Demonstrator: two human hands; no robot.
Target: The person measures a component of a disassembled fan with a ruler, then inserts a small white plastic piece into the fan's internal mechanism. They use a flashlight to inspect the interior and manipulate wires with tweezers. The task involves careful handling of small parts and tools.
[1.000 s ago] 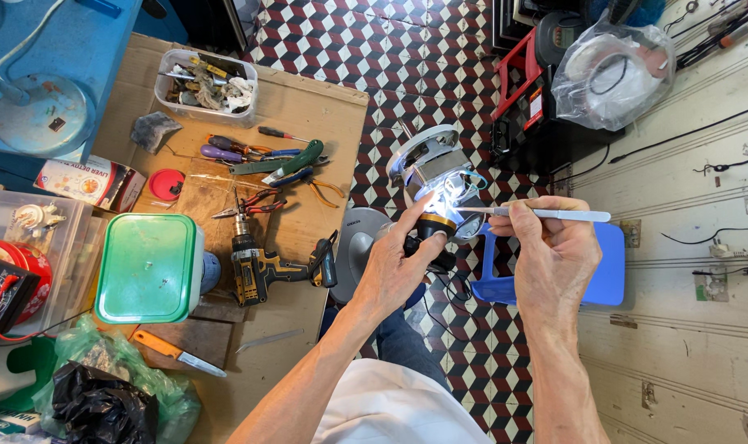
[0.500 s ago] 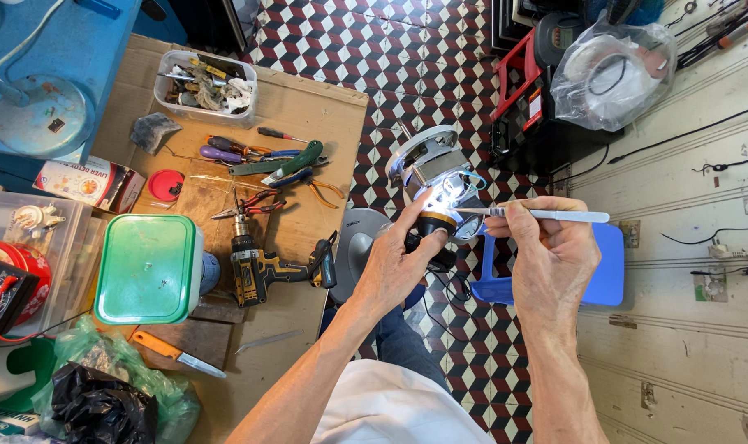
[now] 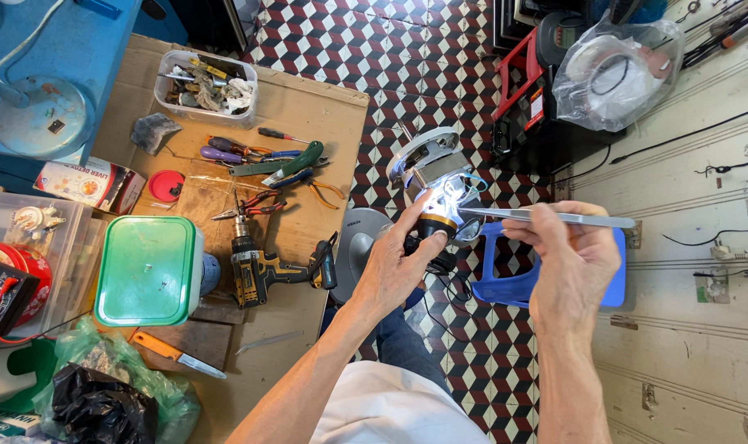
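Note:
My left hand [image 3: 400,267] grips a small motor assembly [image 3: 434,182] with a silver round housing, a shaft and a black and yellow lower part, held up over the tiled floor. My right hand [image 3: 565,261] pinches long metal tweezers [image 3: 546,216], their tips pointing left into the brightly lit middle of the assembly. Both forearms reach up from the bottom of the head view.
A wooden bench [image 3: 300,123] at left carries a cordless drill [image 3: 263,269], pliers and screwdrivers [image 3: 259,160], a clear parts tub [image 3: 205,86], a green-lidded box [image 3: 148,270] and a utility knife [image 3: 176,355]. A blue plastic stool [image 3: 505,284] stands below my hands. A bagged fan part [image 3: 616,70] lies at upper right.

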